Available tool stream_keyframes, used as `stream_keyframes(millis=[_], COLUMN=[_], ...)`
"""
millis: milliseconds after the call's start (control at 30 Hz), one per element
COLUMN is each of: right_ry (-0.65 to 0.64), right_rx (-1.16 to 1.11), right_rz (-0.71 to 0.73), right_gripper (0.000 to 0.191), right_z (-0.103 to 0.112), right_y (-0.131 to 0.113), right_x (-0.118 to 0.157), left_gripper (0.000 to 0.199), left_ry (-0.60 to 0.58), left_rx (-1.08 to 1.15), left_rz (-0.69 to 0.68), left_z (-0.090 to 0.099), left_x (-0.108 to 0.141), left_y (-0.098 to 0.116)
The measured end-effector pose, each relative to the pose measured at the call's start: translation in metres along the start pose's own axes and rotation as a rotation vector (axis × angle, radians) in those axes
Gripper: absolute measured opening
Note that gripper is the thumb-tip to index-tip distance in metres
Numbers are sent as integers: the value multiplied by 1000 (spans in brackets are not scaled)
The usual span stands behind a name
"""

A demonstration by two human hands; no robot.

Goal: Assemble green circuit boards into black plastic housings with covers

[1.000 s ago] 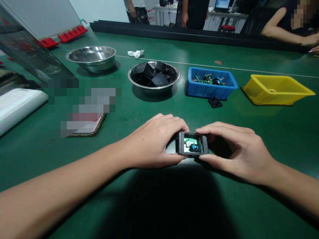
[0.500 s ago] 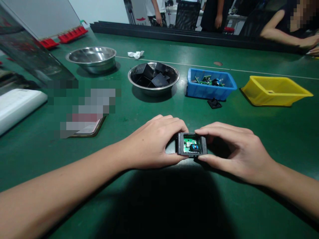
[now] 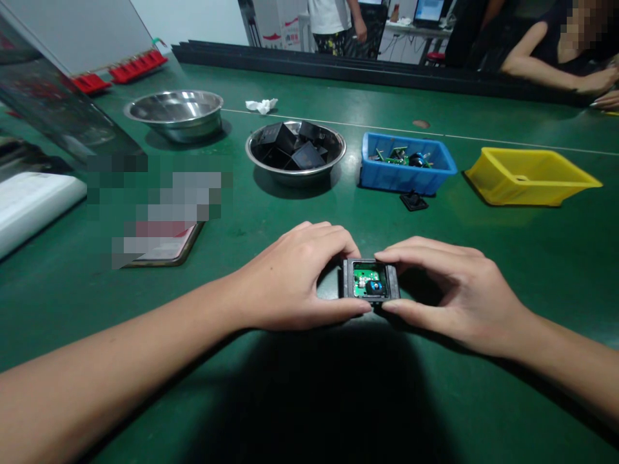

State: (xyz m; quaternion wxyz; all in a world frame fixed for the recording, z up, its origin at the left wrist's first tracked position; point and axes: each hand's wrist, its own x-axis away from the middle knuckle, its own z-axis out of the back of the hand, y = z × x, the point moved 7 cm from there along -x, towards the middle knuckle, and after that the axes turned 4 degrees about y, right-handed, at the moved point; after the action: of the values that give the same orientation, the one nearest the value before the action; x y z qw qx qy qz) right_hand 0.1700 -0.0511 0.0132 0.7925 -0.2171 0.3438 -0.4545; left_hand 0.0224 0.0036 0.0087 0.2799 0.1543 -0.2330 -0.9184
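Between my two hands, low over the green table, is a small black camera housing (image 3: 346, 281). Its open face is turned up toward me and shows a green circuit board (image 3: 360, 278) with a dark, blue-tinted lens (image 3: 375, 288). My left hand (image 3: 302, 277) grips the housing's left side, thumb along the near edge and fingers behind. From the right, my right hand (image 3: 457, 290) pinches it between thumb at the near corner and index finger at the far corner. Beyond the hands lies a small black square part (image 3: 414, 201), in front of the blue bin (image 3: 406, 175).
A steel bowl (image 3: 296, 174) holds several black box-shaped pieces. Another steel bowl (image 3: 186, 129) stands farther left, near a crumpled tissue (image 3: 262, 106). Circuit boards fill the blue bin; a yellow bin (image 3: 541, 187) sits right. A phone (image 3: 181, 251) lies left. People are beyond the table.
The left thumb has slid slightly right along the housing's near edge. Both hands still hold the housing. The view has shifted a little, and a person in the background has moved right.
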Motion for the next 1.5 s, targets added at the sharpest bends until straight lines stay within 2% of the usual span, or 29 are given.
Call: stream_keyframes(millis=[567, 900, 1333, 1500], right_ry=[-28, -52, -65, -70], right_rx=[-208, -386, -537, -498], right_rz=[-181, -354, -438, -429], right_gripper=[39, 39, 36, 37], right_z=[-3, -7, -12, -12], right_y=[11, 16, 18, 19], right_x=[-2, 0, 2, 4], left_gripper=[40, 38, 38, 38], left_ry=[-24, -25, -29, -27], left_rx=[53, 52, 46, 36], left_rz=[86, 83, 78, 81], left_z=[1, 0, -2, -1], left_x=[-1, -1, 0, -1], left_y=[-1, 0, 3, 3])
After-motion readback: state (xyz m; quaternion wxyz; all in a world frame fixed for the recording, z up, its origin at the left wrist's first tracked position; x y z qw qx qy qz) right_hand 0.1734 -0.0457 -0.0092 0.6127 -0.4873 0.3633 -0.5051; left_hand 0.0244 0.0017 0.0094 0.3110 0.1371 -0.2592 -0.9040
